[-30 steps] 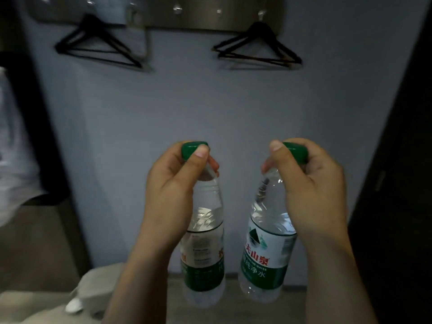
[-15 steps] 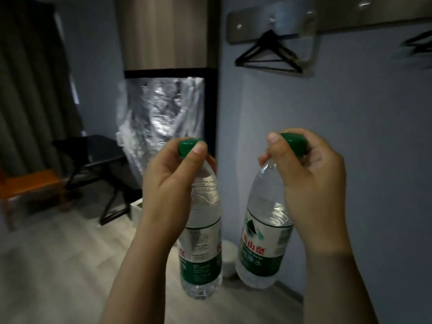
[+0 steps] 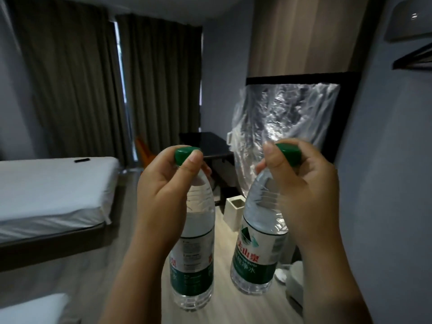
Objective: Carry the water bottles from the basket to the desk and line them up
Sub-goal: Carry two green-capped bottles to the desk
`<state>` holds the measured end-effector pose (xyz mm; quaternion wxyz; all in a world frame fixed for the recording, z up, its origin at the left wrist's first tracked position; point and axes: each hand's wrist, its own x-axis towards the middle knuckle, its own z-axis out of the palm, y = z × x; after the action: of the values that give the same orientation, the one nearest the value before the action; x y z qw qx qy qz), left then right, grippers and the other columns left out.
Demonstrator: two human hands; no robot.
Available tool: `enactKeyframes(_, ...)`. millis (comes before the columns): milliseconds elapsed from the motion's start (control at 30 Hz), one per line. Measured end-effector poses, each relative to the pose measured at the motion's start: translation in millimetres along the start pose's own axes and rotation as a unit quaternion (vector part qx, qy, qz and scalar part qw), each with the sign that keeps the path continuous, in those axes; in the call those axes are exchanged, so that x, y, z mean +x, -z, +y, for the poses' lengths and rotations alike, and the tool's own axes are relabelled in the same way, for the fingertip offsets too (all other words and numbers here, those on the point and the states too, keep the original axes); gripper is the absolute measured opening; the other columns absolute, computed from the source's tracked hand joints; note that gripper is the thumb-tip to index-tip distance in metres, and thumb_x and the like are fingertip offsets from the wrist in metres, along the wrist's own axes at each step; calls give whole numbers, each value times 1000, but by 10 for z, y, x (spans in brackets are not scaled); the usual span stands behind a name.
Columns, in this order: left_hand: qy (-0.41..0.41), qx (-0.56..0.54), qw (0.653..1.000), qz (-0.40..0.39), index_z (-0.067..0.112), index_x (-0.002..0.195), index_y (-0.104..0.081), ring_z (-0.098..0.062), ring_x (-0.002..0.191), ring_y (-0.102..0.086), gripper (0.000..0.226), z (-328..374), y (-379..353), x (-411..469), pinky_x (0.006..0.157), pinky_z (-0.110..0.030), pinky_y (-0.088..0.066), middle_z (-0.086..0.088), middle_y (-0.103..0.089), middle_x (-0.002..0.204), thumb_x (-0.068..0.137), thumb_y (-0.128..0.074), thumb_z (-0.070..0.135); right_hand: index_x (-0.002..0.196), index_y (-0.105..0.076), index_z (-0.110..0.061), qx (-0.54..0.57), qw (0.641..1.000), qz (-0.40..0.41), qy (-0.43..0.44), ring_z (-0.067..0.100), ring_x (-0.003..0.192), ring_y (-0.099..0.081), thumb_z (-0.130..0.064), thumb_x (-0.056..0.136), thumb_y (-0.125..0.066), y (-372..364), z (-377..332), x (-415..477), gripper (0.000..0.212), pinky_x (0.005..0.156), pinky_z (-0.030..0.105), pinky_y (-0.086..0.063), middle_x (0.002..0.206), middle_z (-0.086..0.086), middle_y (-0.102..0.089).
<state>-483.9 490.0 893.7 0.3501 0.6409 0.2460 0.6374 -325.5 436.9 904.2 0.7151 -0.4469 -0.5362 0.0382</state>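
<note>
Two water bottles, left bottle (image 3: 195,249) and right bottle (image 3: 259,244), were held up by their green caps, fingers of the left hand (image 3: 163,197) and right hand (image 3: 304,195) clamped round them.

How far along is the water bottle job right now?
Done: two bottles are picked up. In hand: the left hand pinches the left bottle by its cap, the right hand the right bottle, both in mid-air. Left: reach the dark desk ahead, where no bottles show, set both down and line them up.

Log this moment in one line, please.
phase: carry; left hand: grips left bottle by cap; right hand: grips right bottle by cap; dark table: ahead
</note>
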Motion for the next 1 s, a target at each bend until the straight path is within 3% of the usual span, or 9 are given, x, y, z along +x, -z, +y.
enactKeyframes(233,-4,45,997,62,7,90,-65,-14,74,-65,29,-189,102,146,72,-23,-54,-3,-69,77,85,-51,32,84,-64,-23,60,997,-58,4,9,69,-67,-39,89,-63,-277,421,240,17,68,19,-52,74,-2,-71)
enactKeyframes(433,-12,50,993,107,4,91,-65,-28,78,-66,32,-390,-288,349,78,-37,-55,-12,-69,81,85,-52,33,86,-64,-26,97,991,-94,4,11,70,-68,-46,86,-62,-180,843,638,20,71,34,-55,75,-3,-71)
enactKeyframes(567,-3,62,992,114,6,90,-65,-24,78,-67,30,-600,-561,525,75,-30,-55,-10,-69,81,85,-52,32,87,-65,-24,111,989,-100,-3,12,71,-68,-45,86,-62,-135,1154,899,21,73,36,-56,75,-2,-71)
enactKeyframes(1000,-1,75,990,117,8,88,-66,-23,76,-66,27,-1792,-677,1620,75,-33,-54,-8,-69,77,85,-52,31,87,-65,-20,106,988,-114,-19,5,69,-67,-40,87,-63,-779,2421,1732,20,67,11,-49,73,-5,-71)
